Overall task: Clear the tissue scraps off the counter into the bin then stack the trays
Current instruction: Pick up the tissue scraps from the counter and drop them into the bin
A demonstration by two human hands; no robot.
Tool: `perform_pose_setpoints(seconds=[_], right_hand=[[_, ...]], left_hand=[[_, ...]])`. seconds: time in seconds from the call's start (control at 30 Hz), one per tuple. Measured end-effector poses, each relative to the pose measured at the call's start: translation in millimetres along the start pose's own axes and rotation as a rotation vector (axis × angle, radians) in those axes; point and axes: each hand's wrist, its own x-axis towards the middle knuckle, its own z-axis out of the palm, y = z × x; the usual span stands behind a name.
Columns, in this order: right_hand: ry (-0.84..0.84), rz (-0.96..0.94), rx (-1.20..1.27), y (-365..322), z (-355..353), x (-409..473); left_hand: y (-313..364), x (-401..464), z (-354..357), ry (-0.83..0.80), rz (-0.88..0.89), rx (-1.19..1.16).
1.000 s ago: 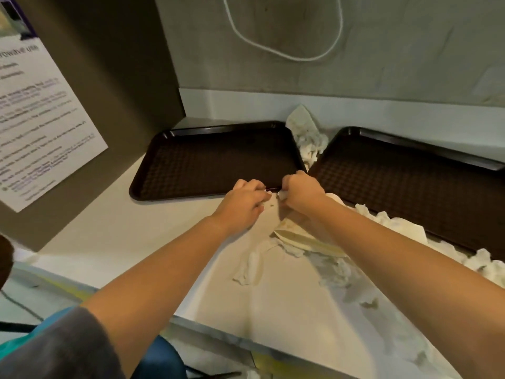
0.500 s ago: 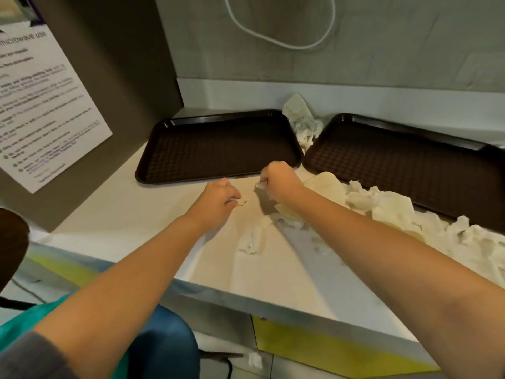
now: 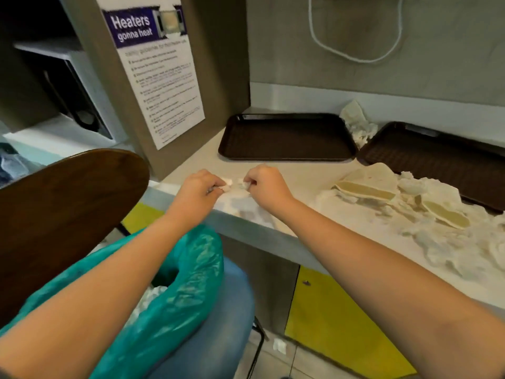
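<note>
My left hand (image 3: 197, 187) and my right hand (image 3: 266, 184) are both closed on small white tissue scraps (image 3: 234, 184) at the counter's front left edge, almost touching each other. Below them stands a blue bin (image 3: 218, 318) lined with a teal bag (image 3: 185, 285); some white tissue lies inside. Two dark brown trays lie side by side at the back of the counter, the left tray (image 3: 287, 138) and the right tray (image 3: 437, 157). A heap of torn tissue and folded napkins (image 3: 410, 209) covers the counter to the right. More tissue (image 3: 356, 124) is wedged between the trays.
A grey partition with a printed notice (image 3: 155, 75) rises at the counter's left end. A round dark wooden chair back (image 3: 62, 214) is at the left, beside the bin. Yellow cabinet doors (image 3: 336, 318) sit under the counter. A tissue scrap (image 3: 279, 346) lies on the floor.
Both hands have drawn back from the trays toward the counter's front left edge with scraps in them. My view has dropped and swung left, bringing the bin and the chair into sight.
</note>
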Motion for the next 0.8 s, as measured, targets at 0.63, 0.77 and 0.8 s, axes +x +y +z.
perform_pose_setpoints(seconds=[0.63, 0.77, 0.8], right_hand=[[-0.212, -0.111, 0.133, -152, 79, -103], [-0.178, -0.107, 0.087, -143, 67, -107], [-0.169, -0.100, 0.073, -138, 62, -108]], left_hand=[[-63, -197, -110, 0.015, -0.247, 0.089], [-52, -187, -104, 0.027, -0.193, 0.102], [-48, -183, -101, 0.028, -0.179, 0.098]])
